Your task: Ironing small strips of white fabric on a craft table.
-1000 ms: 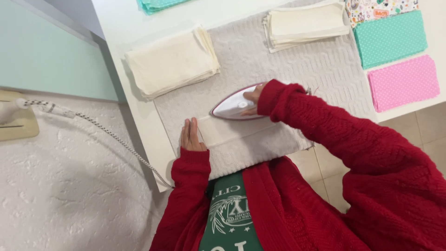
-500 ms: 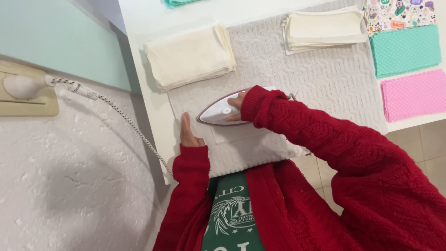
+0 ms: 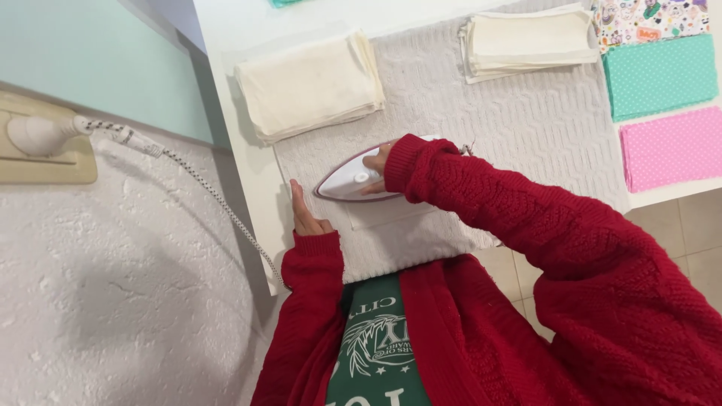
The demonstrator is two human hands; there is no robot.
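The iron (image 3: 353, 183) is held by the right hand (image 3: 376, 164), whose grip is closed around the handle; the soleplate lies flat on a small pale cloth (image 3: 391, 214) spread on the quilted mat (image 3: 526, 128) that covers the tabletop (image 3: 226, 30). The left hand (image 3: 303, 216) is laid flat and open on the mat's near-left edge, gripping nothing, with its fingertips just beside the iron's pointed nose.

The closest risk is judged to be a burn: the nose points toward the left hand, and were the iron pushed further that way, the fingers could be touched by hot metal. The cloth is small and only partly pinned under the soleplate, so it could be dragged or creased if the stroke is not matched by tension from the free hand. If the iron is left resting in one spot, the cloth could be scorched.

The cord (image 3: 203, 184) runs from the wall plug (image 3: 41, 134) down past the tabletop's left edge and close by the left sleeve (image 3: 308, 301); it could be snagged by that arm and the iron jerked off line.

The folded cream stack (image 3: 308, 86) lies just beyond the iron, and could be nudged by a long forward stroke. The second cream stack (image 3: 526, 41), teal cloth (image 3: 658, 75) and pink cloth (image 3: 669, 146) lie well apart from the iron.
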